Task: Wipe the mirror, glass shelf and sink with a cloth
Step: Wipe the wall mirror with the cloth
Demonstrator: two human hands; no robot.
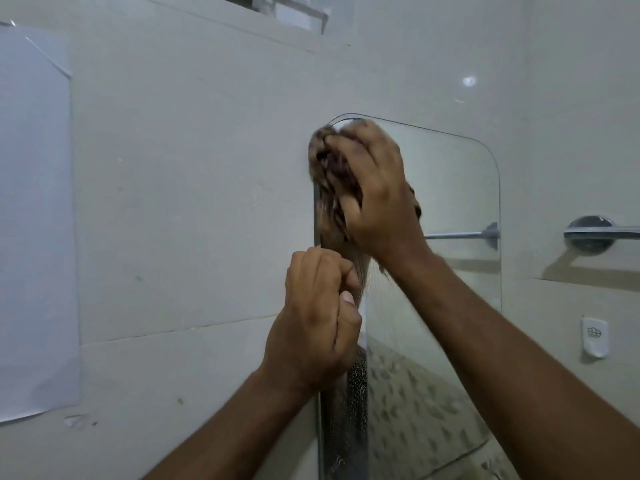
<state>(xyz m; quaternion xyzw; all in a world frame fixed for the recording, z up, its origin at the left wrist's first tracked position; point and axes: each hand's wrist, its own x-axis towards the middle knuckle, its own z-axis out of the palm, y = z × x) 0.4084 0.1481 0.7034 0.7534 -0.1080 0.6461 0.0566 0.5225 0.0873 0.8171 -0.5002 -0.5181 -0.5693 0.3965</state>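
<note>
While the cloth (329,174) is pressed against the upper left corner of the mirror (450,220), it is clamped in the curled fingers of the right hand (377,195), and part of it is bunched past the mirror's edge onto the wall (190,202). The left hand (315,320) is held just below the right, closed in a loose fist beside the mirror's left edge; whether a hanging end of the cloth is pinched there cannot be told. Wet streaks are seen on the glass below the right hand. Three risks are judged. Smears may be left if the damp cloth is dragged without overlap. The mirror may be shifted on its mounting if hard pressure is applied near the edge. The cloth may be snagged on that edge. The glass shelf and sink are not in view.
</note>
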